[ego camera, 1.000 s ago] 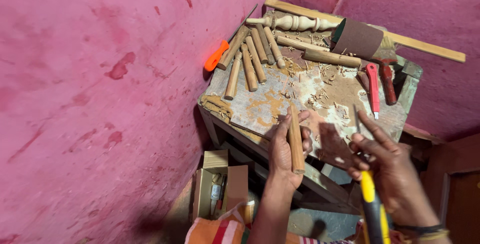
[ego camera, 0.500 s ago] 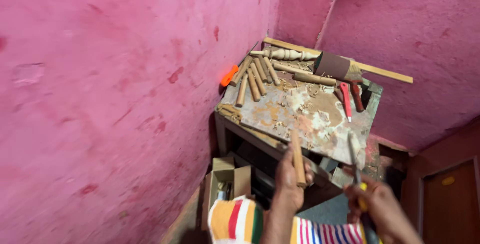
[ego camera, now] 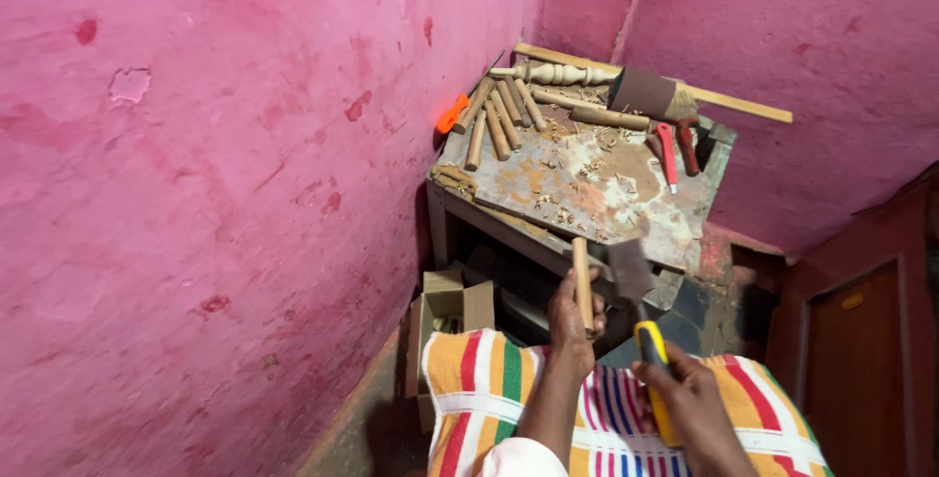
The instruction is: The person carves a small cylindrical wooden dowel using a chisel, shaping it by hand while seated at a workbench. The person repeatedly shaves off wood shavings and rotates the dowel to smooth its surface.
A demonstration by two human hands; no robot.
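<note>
Over my lap: my striped cloth in orange, white, green and blue covers my knees below both hands.
Left hand: my left hand is closed in a fist round the lower end of a short wooden dowel, which stands nearly upright just short of the near edge of the worktop.
Right hand: my right hand is wrapped round the yellow handle of a chisel; its broad dark blade points up and ends just beside the top of the dowel. I cannot tell whether the blade touches the wood.
Below the near-left corner: an open cardboard box sits on the floor against the pink wall.
Worktop surface: worn and stained, scattered with pale wood shavings, thickest toward the middle.
Near-left edge: a small carved wooden piece lies at the corner.
Far-left area: a row of plain wooden dowels lies side by side, fanned slightly, with an orange tool hanging just off the left edge beside them.
Right edge: a red-handled tool and a darker red-handled tool lie next to each other, both pointing toward the far edge.
Far edge: a turned wooden spindle lies along it, a dark block-headed mallet just to its right, and a long thin wooden slat runs behind both, reaching past the far-right corner.
</note>
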